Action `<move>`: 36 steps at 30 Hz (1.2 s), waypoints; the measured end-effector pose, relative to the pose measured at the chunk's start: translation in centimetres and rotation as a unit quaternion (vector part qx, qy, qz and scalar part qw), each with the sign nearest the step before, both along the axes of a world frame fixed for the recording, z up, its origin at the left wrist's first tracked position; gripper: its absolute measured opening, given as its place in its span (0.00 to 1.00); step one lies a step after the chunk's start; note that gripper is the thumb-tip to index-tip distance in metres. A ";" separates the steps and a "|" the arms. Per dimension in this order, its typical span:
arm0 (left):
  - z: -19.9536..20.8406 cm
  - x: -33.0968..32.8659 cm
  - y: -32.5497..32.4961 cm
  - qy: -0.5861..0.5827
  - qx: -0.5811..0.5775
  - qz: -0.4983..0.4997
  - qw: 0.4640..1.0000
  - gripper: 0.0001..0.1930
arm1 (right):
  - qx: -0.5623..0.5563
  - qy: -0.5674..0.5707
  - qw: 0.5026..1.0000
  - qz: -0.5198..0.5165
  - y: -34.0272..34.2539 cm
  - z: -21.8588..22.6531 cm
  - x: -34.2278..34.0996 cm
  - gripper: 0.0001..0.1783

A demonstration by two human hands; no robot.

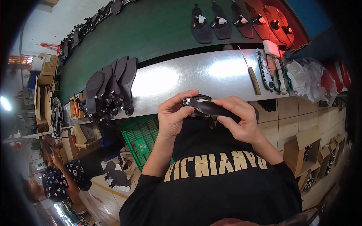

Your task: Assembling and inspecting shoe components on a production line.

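Observation:
A black sandal (212, 108) is held between both my hands, just off the bench's near edge. My left hand (175, 113) pinches its left end, where a small shiny piece shows between thumb and fingers. My right hand (239, 116) grips the other end from the right, thumb below and fingers on top. A black strap loops up behind the sandal, with a pale patch inside it; the underside is hidden. To the left, a pile of dark sandal soles (109, 86) overhangs the metal bench (166, 79).
A green belt (151, 34) runs behind the bench, carrying several soles with straps (220, 22) at right. An awl (253, 77), a cutter knife (266, 71), a syringe (281, 77) and plastic bags (311, 81) lie at right. Below stand a green crate (141, 141) and cardboard boxes (301, 154). A co-worker (64, 177) is at left.

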State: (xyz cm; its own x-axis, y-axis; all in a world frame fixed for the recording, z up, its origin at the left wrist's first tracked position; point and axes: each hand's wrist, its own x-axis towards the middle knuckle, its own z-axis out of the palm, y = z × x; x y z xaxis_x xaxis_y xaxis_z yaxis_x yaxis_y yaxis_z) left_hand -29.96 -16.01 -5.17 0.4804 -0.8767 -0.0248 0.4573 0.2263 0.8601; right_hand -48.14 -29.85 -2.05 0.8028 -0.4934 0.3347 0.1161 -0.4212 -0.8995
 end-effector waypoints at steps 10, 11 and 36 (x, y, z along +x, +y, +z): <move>-0.5 0.6 0.0 -0.136 -0.050 -0.037 0.989 0.20 | -0.127 0.024 0.991 0.020 -0.7 1.0 0.0 0.25; -0.6 0.8 0.2 -0.144 -0.047 -0.042 0.988 0.21 | -0.124 0.025 0.992 0.018 -0.7 1.1 -0.1 0.25; 0.3 -1.3 0.2 -0.109 0.136 -0.068 0.982 0.23 | -0.088 0.085 0.992 0.011 0.1 -1.3 0.6 0.12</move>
